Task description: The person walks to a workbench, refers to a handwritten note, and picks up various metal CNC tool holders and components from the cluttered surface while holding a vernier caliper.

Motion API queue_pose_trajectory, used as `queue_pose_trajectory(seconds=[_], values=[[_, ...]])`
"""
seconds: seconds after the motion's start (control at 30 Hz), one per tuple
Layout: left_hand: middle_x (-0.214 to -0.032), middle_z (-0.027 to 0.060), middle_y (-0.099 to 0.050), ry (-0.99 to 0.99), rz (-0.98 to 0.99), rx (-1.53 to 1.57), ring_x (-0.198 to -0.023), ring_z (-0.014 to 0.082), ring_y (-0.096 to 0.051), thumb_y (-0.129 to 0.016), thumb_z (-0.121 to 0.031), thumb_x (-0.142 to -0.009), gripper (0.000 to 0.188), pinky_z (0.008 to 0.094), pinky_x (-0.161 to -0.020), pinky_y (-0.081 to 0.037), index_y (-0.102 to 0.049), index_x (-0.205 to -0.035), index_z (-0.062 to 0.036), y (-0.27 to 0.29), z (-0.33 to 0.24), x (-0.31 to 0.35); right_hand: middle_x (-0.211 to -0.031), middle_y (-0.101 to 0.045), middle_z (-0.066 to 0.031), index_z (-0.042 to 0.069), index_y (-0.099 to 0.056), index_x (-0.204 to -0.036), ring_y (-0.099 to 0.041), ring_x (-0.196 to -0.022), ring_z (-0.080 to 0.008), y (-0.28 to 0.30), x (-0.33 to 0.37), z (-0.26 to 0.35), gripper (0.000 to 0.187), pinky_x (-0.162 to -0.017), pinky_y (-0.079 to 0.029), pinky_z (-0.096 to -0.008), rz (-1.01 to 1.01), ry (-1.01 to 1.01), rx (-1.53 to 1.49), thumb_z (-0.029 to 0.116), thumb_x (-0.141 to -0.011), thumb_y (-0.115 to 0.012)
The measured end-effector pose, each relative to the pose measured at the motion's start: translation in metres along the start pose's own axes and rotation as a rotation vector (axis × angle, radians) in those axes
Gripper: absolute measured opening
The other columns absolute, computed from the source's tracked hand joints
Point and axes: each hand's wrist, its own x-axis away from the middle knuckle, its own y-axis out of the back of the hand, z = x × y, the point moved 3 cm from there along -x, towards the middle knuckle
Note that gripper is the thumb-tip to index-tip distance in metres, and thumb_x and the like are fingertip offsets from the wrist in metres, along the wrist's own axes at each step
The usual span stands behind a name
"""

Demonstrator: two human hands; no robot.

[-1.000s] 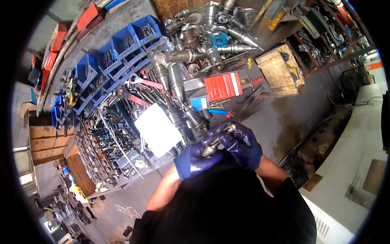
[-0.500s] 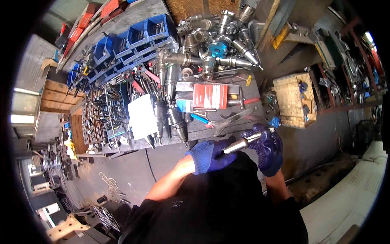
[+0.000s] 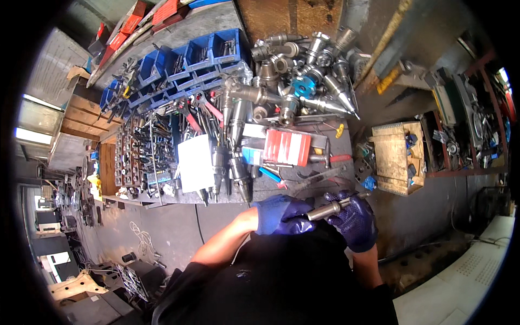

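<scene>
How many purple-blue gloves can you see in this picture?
2 gloves: one on the left hand, the other on the right hand, which grips a silvery metal piece. Others could be hidden.

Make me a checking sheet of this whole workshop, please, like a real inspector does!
Surface: grey workbench, mostly covered, some bare patches near the front edge.
Job's things: silver metal tool, slanting, held over the gap in front of the bench.
Clutter: heaped metal tool holders, blue bins, white sheet, red-and-white case.
Hands: both gloved; right hand grips the tool; left hand is by its thicker end, contact unclear.
Cables: pale cord, loosely looped on the floor at left.
Surroundings: wooden box right of the bench; pale machine housing at lower right.
</scene>
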Motion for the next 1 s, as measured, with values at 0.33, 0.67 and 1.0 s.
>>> queue_pose_trajectory(seconds=[0.33,0.67,1.0], values=[[-0.088,0.0189,-0.062,-0.296,0.025,0.04,-0.083,0.039,-0.061,-0.059,-0.022,-0.091,0.021,0.0424,-0.073,-0.049,-0.062,-0.097,-0.0019,0.048,0.033,-0.03,-0.095,-0.068,-0.0107,0.002,-0.065,-0.107,-0.066,-0.086,-0.0247,-0.009,-0.037,0.025,0.043,-0.078,-0.054,-0.0332,-0.281,0.093,0.751,0.002,-0.067,-0.082],[-0.104,0.019,-0.067,-0.246,-0.111,0.088,-0.094,0.0331,-0.067,-0.059,-0.025,-0.092,0.036,0.0386,-0.082,-0.053,-0.062,-0.119,-0.001,0.085,0.049,-0.068,-0.106,-0.065,-0.0148,0.002,-0.057,-0.115,-0.066,-0.099,-0.0322,0.001,-0.049,0.028,0.03,-0.087,-0.056,-0.0462,-0.393,-0.002,0.752,0.028,-0.099,-0.051],[-0.092,0.0177,-0.07,0.073,-0.157,-0.045,-0.088,0.0382,-0.067,-0.064,-0.035,-0.086,0.032,0.0463,-0.075,-0.054,-0.065,-0.109,-0.0129,0.029,0.056,-0.093,-0.106,-0.071,-0.0179,0.0,-0.069,-0.106,-0.067,-0.101,-0.0268,-0.016,-0.07,0.055,0.026,-0.091,-0.05,-0.036,-0.369,0.041,0.146,0.002,-0.081,-0.068]])
